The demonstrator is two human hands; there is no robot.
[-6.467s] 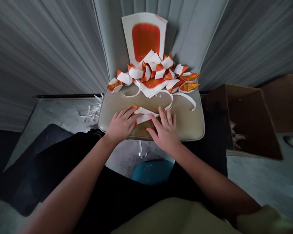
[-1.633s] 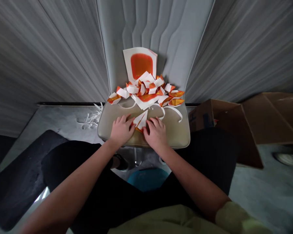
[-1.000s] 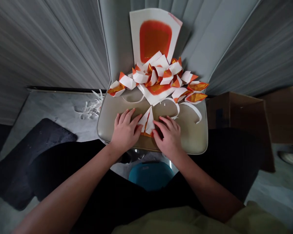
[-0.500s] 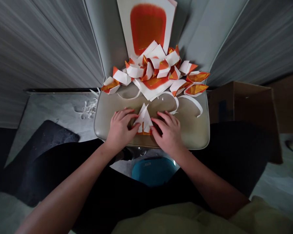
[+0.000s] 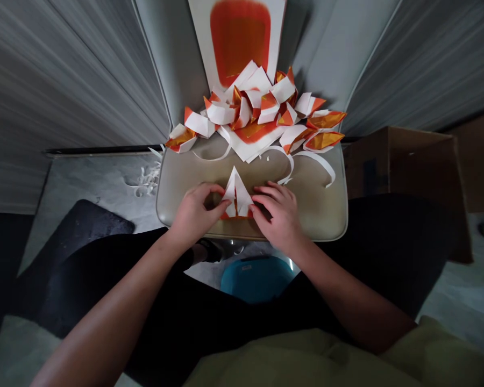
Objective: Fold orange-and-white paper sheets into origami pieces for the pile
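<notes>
A partly folded sheet of paper (image 5: 242,196), white with orange and gold showing along its centre slit and lower edge, lies on the front of the chair seat (image 5: 318,215). Its folds form a triangle pointing away from me. My left hand (image 5: 199,207) pinches the paper's left corner between thumb and fingers. On the opposite corner, my right hand (image 5: 277,212) is closed in the same way. Beyond them sits a heap of folded paper boats (image 5: 221,113) in white, orange and gold. Flat sheets (image 5: 262,134) lie under and among these.
A large printed sheet (image 5: 201,37) leans against the chair back. Curled white paper strips (image 5: 317,164) lie on the seat, with more shreds (image 5: 145,180) on the floor at left. A cardboard box (image 5: 419,161) stands at right, and a blue plastic object (image 5: 256,279) is below the seat.
The paper's two top points have come together into one peak, and its flaps lie closer along the middle. Both hands stay at the lower corners. The view has shifted slightly.
</notes>
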